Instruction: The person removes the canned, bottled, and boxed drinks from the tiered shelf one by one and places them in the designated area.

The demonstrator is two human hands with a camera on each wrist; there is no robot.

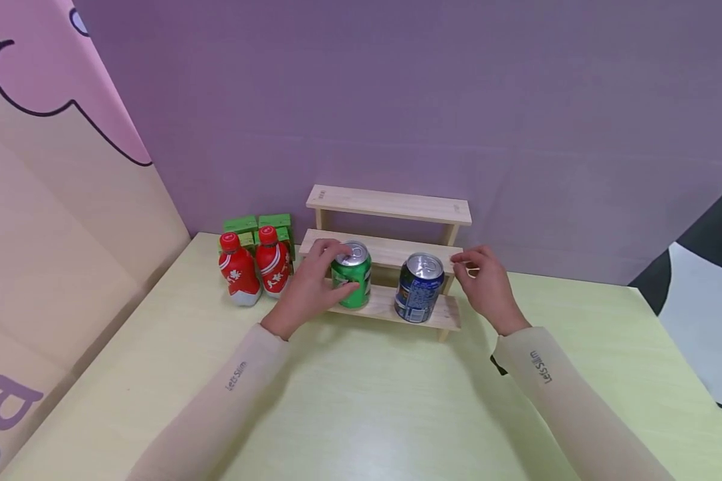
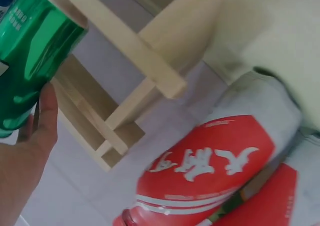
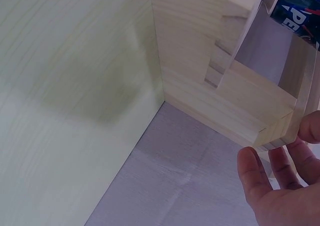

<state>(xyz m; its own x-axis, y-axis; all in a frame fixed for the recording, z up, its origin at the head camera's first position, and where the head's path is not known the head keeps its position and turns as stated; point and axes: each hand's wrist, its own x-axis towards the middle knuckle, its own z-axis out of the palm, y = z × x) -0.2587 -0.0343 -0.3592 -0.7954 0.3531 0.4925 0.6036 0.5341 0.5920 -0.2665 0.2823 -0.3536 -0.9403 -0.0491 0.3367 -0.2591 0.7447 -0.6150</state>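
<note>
A three-step wooden shelf [image 1: 391,204] stands against the purple wall. On its lowest step are a green soda can [image 1: 357,269] at the left and a blue Pepsi can [image 1: 419,294] at the right, both upright. My left hand [image 1: 307,287] holds the green can, fingers by its top rim and thumb across the near side; the left wrist view shows fingers against the green can [image 2: 35,50]. With thumb and fingers, my right hand [image 1: 487,287] grips the right end of the middle step. The right wrist view shows the fingertips around that wooden end [image 3: 277,133].
Two red-capped bottles [image 1: 241,274] with red and white wrapping stand left of the shelf. Behind them, several green boxes [image 1: 241,225] are stacked near the wall. The pale table [image 1: 361,401] stretches toward me, with a beige wall panel [image 1: 66,267] along its left side.
</note>
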